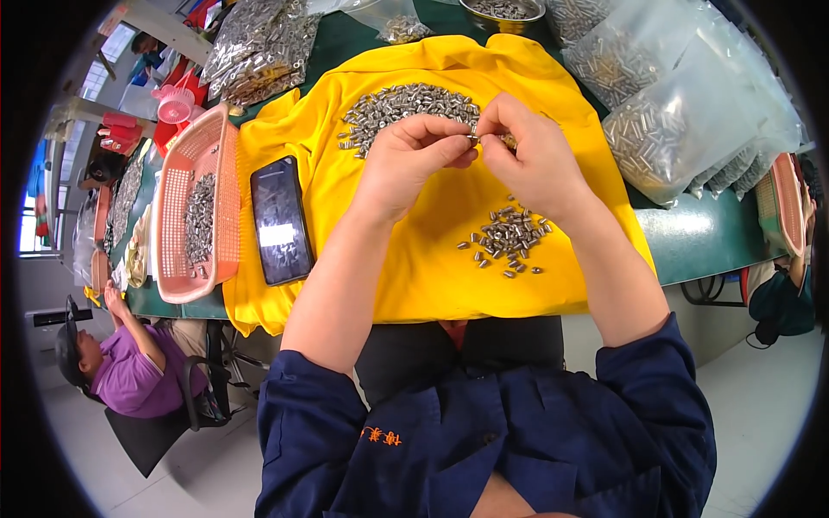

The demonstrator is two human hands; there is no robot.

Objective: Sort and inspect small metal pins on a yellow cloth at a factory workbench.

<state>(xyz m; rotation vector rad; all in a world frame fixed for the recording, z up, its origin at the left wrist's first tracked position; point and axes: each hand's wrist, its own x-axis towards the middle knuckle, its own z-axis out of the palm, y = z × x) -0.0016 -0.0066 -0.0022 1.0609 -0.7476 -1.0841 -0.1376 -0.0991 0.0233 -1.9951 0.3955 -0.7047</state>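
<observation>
Above a yellow cloth [414,285], my left hand [416,160] pinches a small metal part [473,138] between thumb and forefinger. My right hand [528,154] is closed, its fingertips meeting the same part from the other side. Something brass-coloured shows among the right fingers, too covered to name. Behind my hands spreads a large heap of small silver cylinders [397,105], partly hidden by them. A smaller pile of similar metal pieces [509,235] lies nearer me, below the right hand.
Left of the cloth's middle lies a black phone [281,221]. Beside it stands a pink basket [229,207] with metal pieces inside. Bags of parts [652,138] crowd the right, another bag [263,52] and a metal bowl [504,19] the back. A person in purple [138,371] sits at left.
</observation>
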